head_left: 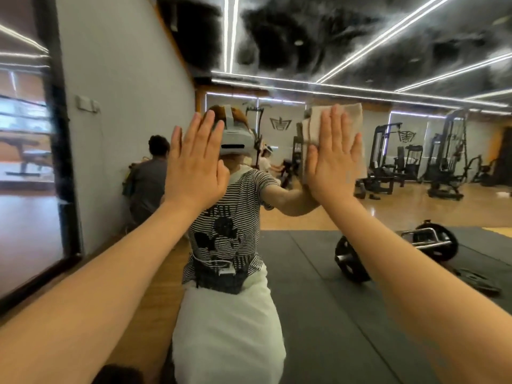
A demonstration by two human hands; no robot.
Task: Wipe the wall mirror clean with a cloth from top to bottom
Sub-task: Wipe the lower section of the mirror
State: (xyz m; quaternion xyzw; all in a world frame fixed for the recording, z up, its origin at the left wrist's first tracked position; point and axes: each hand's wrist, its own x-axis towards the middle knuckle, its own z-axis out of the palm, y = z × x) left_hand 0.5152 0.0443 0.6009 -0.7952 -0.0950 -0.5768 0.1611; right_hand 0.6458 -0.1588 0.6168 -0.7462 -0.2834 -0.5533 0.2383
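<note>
Mirror: the big frameless glass wall mirror [318, 206] fills the view dead ahead, reflecting a gym hall and the person at work.
Right hand: the right hand [333, 159] is up and flat, fingers straight and spread, palm pushing a folded beige terry cloth [347, 115] against the glass.
Cloth: it sits under that palm, right of the reflected head, its edges poking out above the fingertips and along both sides of the hand.
Left hand: the left hand [195, 162] is raised too, fingers straight and together, palm facing the mirror with nothing in it; whether it actually touches the glass, I cannot tell.
Reflection: a striped black-and-white T-shirt [230, 217], a grey headset [231, 134] and a white skirt show between the two arms.
Floor in reflection: a black-plated barbell [393, 252] lies on a dark rubber mat [318, 314], with black weight machines [388, 159] well behind it.
Left side: a grey wall [124, 106] runs away beside a dark-framed glass panel [27, 162].
Ceiling: long white strip lights [388, 31] cross a black marbled ceiling.
</note>
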